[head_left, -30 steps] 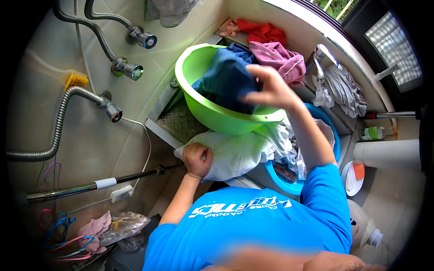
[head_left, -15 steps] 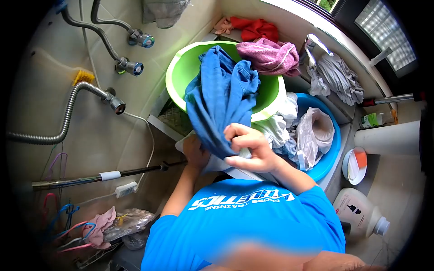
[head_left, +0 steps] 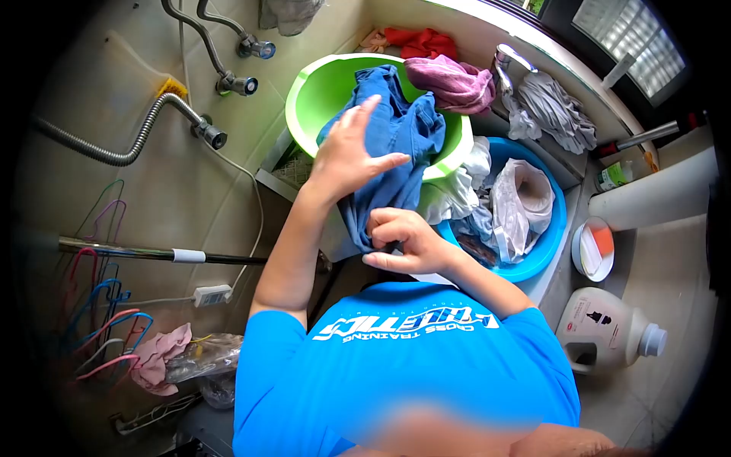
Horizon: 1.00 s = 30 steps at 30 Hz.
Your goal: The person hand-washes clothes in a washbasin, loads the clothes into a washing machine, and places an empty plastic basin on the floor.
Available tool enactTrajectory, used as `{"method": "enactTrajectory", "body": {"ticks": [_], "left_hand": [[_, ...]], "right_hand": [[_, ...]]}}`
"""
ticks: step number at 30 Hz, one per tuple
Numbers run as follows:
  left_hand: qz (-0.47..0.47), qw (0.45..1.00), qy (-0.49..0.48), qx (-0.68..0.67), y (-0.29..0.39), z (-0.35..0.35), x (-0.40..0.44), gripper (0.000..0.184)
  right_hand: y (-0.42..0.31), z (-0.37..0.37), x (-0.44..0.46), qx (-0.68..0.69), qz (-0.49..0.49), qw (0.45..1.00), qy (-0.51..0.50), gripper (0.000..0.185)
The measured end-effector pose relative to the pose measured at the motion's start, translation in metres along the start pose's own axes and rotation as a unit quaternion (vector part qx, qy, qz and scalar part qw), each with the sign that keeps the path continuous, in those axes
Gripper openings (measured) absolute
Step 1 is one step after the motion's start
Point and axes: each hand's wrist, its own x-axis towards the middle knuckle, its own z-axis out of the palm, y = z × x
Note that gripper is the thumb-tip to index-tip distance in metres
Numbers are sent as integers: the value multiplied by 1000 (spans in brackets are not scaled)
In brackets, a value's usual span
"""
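Observation:
A blue garment with visible seams hangs out of the green basin over its near rim. My right hand has curled fingers closed on the garment's lower end. Above the cloth's left side is my left hand, its fingers stretched and thumb spread, holding nothing; whether the palm touches the fabric I cannot tell. A purple towel lies over the basin's right rim.
To the right, a blue basin holds white and light-blue laundry. Beyond it are a faucet, a grey cloth, a small white bowl and a detergent jug. Hoses, a metal pole and hangers occupy the left side.
My left hand has come up from below the garment and opened over its left side. My right hand stays at the garment's lower end. The whole view has shifted slightly.

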Motion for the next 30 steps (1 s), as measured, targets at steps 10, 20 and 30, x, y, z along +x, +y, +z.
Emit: {"method": "enactTrajectory", "body": {"ticks": [10,20,30], "left_hand": [[-143,814,273,-493,-30,-82,63,27],[120,732,350,-572,89,-176,-35,48],[103,821,405,-389,123,-173,-140,57]], "right_hand": [[12,-12,-56,-74,92,910,397,47],[34,-9,-93,48,222,944,240,25],[71,-4,-77,457,214,863,12,73]]}}
